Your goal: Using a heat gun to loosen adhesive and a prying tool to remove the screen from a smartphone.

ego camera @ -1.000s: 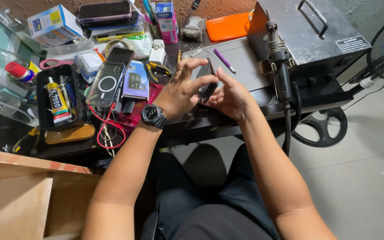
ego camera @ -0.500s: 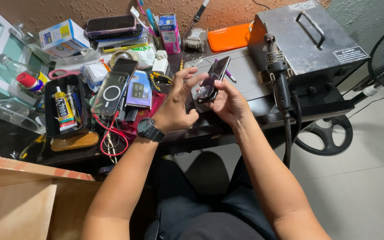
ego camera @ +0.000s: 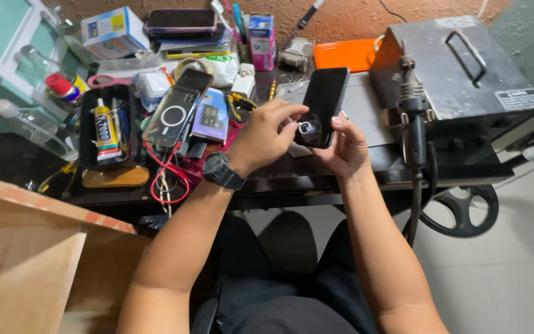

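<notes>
A black smartphone (ego camera: 325, 99) is held tilted above the dark workbench (ego camera: 316, 176), screen toward me. My right hand (ego camera: 345, 147) grips its lower edge from underneath. A small clear suction cup (ego camera: 309, 130) sits on the lower part of the screen, and my left hand (ego camera: 263, 137), with a black wristwatch (ego camera: 220, 171) on the wrist, pinches it between the fingertips.
A grey metal box with a handle (ego camera: 458, 68) stands at the right, with a soldering-type tool (ego camera: 414, 124) hanging on its side. An orange tray (ego camera: 347, 54), small boxes, other phones (ego camera: 174, 111), a glue tube (ego camera: 105, 128) and red wires (ego camera: 165, 179) crowd the left. A wooden board (ego camera: 32, 247) lies bottom left.
The phone has been lifted off the bench and turned upright with its screen facing me. My left hand has moved onto the suction cup on the screen.
</notes>
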